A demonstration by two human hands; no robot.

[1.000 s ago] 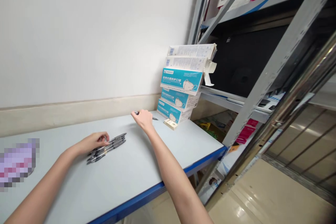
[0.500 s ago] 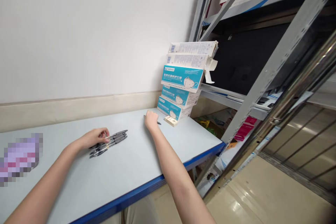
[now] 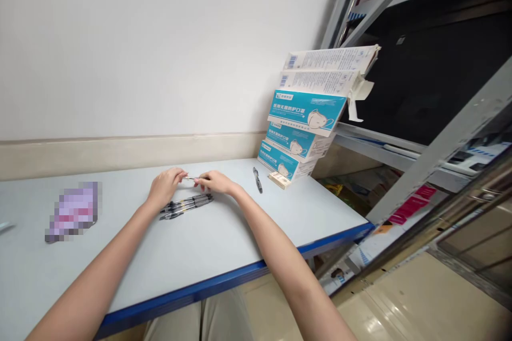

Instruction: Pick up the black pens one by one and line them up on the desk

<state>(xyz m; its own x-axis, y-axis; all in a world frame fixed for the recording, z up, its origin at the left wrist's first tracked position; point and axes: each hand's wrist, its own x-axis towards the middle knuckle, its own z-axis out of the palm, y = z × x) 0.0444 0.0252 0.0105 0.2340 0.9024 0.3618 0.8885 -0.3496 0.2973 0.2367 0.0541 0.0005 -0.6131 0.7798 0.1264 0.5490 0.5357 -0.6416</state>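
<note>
My left hand (image 3: pixel 166 185) and my right hand (image 3: pixel 214 181) meet above the middle of the table, closed on opposite ends of one pen (image 3: pixel 191 178). Its ends are hidden by my fingers. Just below them lies a small row of pens (image 3: pixel 188 204), clear-barrelled with dark grips, side by side on the tabletop. Another pen (image 3: pixel 257 180) rests alone to the right, near a small cream-coloured box (image 3: pixel 279 180).
Several blue-and-white mask boxes (image 3: pixel 306 112) are stacked at the table's right end, beside a metal shelf (image 3: pixel 444 128). A pixelated purple item (image 3: pixel 75 212) lies on the left of the table (image 3: pixel 192 256). A blue edge (image 3: pixel 224 282) runs along its front.
My right hand has let go of a pen beside the small box and moved left. My left hand has risen from the row, and both hands now hold one pen. The view has shifted left.
</note>
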